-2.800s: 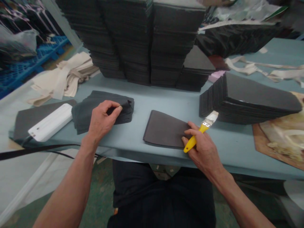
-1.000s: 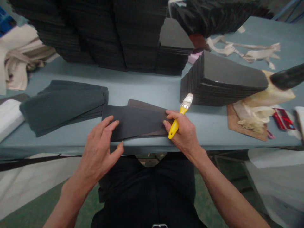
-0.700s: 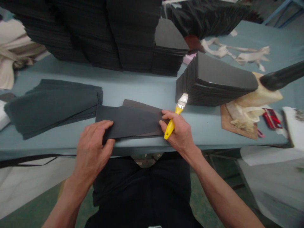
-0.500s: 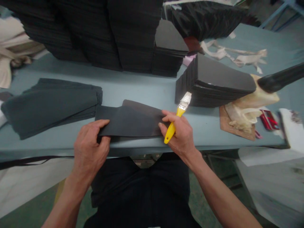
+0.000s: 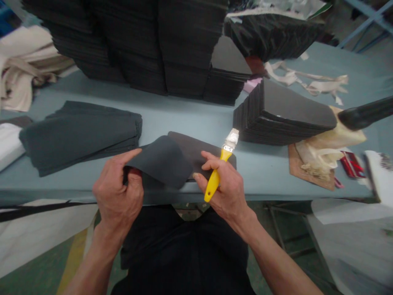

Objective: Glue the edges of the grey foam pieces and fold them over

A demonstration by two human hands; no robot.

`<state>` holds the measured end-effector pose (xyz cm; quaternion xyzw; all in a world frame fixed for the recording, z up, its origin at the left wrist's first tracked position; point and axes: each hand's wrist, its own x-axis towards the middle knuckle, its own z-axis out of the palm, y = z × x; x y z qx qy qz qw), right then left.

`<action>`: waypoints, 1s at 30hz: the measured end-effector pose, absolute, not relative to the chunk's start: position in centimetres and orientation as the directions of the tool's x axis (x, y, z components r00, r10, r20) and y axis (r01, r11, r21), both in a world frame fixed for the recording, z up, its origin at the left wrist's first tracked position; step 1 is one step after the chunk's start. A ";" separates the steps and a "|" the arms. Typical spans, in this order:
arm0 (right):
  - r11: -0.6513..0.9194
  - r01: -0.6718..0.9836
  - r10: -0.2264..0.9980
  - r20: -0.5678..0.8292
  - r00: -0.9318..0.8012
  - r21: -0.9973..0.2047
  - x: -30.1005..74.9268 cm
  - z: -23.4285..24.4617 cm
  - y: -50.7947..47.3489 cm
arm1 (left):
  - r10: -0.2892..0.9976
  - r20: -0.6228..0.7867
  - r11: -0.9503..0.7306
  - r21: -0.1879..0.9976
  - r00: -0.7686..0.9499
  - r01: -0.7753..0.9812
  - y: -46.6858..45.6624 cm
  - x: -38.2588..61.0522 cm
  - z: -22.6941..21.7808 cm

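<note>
My left hand point(image 5: 119, 186) pinches the left end of a dark fabric piece point(image 5: 162, 159) between thumb and fingers. The fabric's right end curls up and over, off the dark grey panel point(image 5: 196, 149) lying beneath it at the table's front edge. In my right hand point(image 5: 225, 182) is a yellow-handled paintbrush point(image 5: 222, 162), its whitish bristles pointing up and away. The right fingertips are at the panel's right part; whether they press on it I cannot tell. Left of the panel lies a loose pile of dark fabric pieces point(image 5: 82, 135).
Tall black stacks point(image 5: 138, 45) stand along the back. A block of dark panels point(image 5: 294, 102) is at the right, beside a black tube point(image 5: 365, 114), a brown board point(image 5: 310, 176) with cream scraps, and a red object point(image 5: 353, 164). Beige cloth point(image 5: 24, 61) lies far left.
The fabric piece, flat over the panel before, now has its right end lifted and curled leftward, baring more of the panel. My right hand with the brush has shifted slightly left and down.
</note>
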<state>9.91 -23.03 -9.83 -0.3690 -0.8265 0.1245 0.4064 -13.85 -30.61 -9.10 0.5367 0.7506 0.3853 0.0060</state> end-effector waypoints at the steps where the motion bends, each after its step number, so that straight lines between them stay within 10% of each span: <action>1: 0.695 0.491 0.715 0.577 -0.396 -0.525 9.6 -9.5 -23.1 | 0.812 0.399 0.131 0.585 -0.425 0.801 -30.8 -13.8 -8.7; 20: 0.539 0.232 0.841 0.530 -0.106 -0.810 5.3 -6.1 -25.3 | 0.739 0.474 0.011 0.701 -0.478 0.713 -30.2 -10.4 -3.8; 30: 0.503 0.102 0.829 0.446 -0.337 -0.858 6.5 2.9 -20.7 | 0.908 0.002 -0.052 0.993 -0.418 -0.109 -30.8 -8.0 -6.1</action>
